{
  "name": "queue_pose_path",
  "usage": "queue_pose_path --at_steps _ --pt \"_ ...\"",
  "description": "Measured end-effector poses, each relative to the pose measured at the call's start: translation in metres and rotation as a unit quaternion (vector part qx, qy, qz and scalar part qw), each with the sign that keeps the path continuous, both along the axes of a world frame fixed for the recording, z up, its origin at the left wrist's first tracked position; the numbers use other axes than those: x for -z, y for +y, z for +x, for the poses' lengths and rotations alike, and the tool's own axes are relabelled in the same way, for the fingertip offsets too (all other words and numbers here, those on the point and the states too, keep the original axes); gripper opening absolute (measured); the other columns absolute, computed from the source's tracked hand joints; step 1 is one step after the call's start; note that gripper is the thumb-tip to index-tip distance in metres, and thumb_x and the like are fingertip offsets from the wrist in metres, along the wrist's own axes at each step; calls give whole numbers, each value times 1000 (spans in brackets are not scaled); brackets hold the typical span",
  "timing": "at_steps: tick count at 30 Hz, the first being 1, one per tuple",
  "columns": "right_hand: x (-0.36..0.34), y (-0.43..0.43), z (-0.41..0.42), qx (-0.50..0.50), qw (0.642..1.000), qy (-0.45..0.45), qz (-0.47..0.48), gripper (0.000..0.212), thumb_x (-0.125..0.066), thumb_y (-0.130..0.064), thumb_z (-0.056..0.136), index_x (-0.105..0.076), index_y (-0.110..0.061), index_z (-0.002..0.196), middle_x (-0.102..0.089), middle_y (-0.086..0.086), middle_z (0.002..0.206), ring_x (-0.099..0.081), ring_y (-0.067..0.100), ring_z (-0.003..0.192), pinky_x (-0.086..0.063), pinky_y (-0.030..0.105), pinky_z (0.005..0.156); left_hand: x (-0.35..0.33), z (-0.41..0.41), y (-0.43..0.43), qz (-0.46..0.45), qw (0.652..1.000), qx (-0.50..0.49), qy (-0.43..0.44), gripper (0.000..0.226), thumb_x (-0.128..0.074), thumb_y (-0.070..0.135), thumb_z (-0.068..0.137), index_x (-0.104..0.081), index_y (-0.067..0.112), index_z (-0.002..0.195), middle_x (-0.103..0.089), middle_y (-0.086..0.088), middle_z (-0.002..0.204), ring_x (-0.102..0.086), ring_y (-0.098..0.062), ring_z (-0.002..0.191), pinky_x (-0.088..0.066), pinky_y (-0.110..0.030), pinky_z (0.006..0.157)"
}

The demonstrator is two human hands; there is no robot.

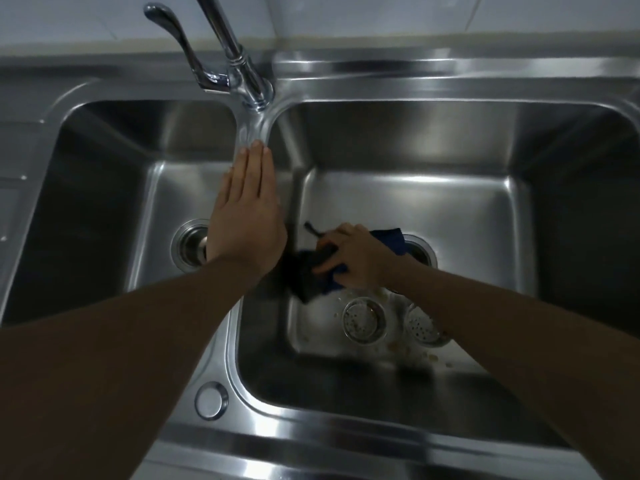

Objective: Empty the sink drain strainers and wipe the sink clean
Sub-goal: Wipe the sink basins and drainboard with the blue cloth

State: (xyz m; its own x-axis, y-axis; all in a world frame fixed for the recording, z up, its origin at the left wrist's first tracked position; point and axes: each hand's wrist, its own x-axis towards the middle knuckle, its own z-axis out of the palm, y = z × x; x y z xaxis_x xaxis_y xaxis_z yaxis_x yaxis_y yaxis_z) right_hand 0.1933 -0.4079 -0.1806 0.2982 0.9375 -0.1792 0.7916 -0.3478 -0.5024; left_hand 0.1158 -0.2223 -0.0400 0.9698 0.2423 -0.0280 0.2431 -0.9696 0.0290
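Note:
A steel double sink [346, 424] fills the view. My left hand [247, 209] lies flat with straight fingers on the divider between the two basins. Down in the right basin, my right hand [356, 259] grips a dark blue cloth [389, 239] against the basin floor, near the divider wall. Two round metal strainers [363, 320] [420, 327] lie on the right basin's floor close to the front, the second partly hidden by my right forearm. Pale food scraps [433, 357] are scattered around them. The right drain hole [420, 252] is open beside the cloth.
The left basin's drain [190, 247] shows just left of my left wrist. A chrome faucet [242, 74] with a lever handle [173, 29] stands at the back above the divider. A round cap [211, 400] sits on the front rim. White tiles line the wall behind.

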Motion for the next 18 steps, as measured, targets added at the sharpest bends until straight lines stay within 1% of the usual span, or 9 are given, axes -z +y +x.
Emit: queue_pose_path --at_steps 2,3,6,7,11,13,15,17,18 --pt "-2 -1 2 -46 999 16 -8 31 -69 -35 79 -75 -43 107 -57 -8 128 -43 21 112 -31 37 90 0 -1 0 3 1000 2 1 69 -35 14 98 0 2 157 2 -13 167 3 -26 154 -5 -41 125" --pt "-3 2 5 -28 1000 10 -3 28 -70 -35 78 -76 -43 105 -57 -8 127 -44 21 112 -31 37 90 0 -1 0 3 1000 3 0 69 -35 13 98 0 2 157 3 -13 167 4 -26 154 -5 -41 125" --pt "-5 11 5 123 992 -21 15 29 -71 -36 79 -76 -44 105 -56 -11 128 -43 24 115 -30 38 93 1 -1 1 1 1000 1 -1 70 -35 13 98 -1 3 157 2 -12 167 3 -25 154 -6 -41 125" --pt "-5 14 2 140 990 -27 15 29 -70 -37 79 -75 -45 107 -55 -12 130 -42 24 117 -29 38 93 1 -1 1 0 1000 0 -2 70 -35 14 97 -1 3 157 1 -12 167 3 -25 154 -6 -41 125" --pt "-1 15 -13 -22 1000 4 21 32 -64 -42 74 -76 -45 104 -57 -17 130 -42 18 116 -29 37 89 1 -1 1 1 1000 2 -1 71 -38 11 95 -4 2 157 -2 -14 167 0 -26 154 -9 -42 125" --pt "2 11 -9 -45 999 -2 29 35 -64 -41 75 -75 -44 108 -57 -12 131 -43 19 116 -32 38 91 0 -1 1 0 1000 2 -2 70 -38 11 96 -5 2 157 -3 -14 167 0 -26 155 -10 -42 125" --pt "8 12 0 34 997 -40 58 37 -70 -34 78 -74 -37 115 -59 -1 132 -49 30 115 -36 40 92 -1 -1 2 -9 1000 0 -5 69 -37 12 97 -6 2 157 -4 -13 167 -1 -25 155 -10 -42 125" --pt "10 22 11 205 975 -59 66 43 -70 -25 81 -70 -28 123 -59 9 129 -52 39 110 -39 42 91 -1 0 2 -22 1000 -1 -12 65 -34 16 100 -8 3 158 -5 -11 167 -1 -24 155 -10 -41 125" --pt "9 30 15 301 951 -51 56 44 -68 -23 84 -66 -25 128 -56 12 129 -51 41 109 -39 42 91 -2 -1 3 -28 1000 1 -14 63 -32 18 102 -8 3 158 -5 -11 167 -1 -24 155 -9 -41 125"
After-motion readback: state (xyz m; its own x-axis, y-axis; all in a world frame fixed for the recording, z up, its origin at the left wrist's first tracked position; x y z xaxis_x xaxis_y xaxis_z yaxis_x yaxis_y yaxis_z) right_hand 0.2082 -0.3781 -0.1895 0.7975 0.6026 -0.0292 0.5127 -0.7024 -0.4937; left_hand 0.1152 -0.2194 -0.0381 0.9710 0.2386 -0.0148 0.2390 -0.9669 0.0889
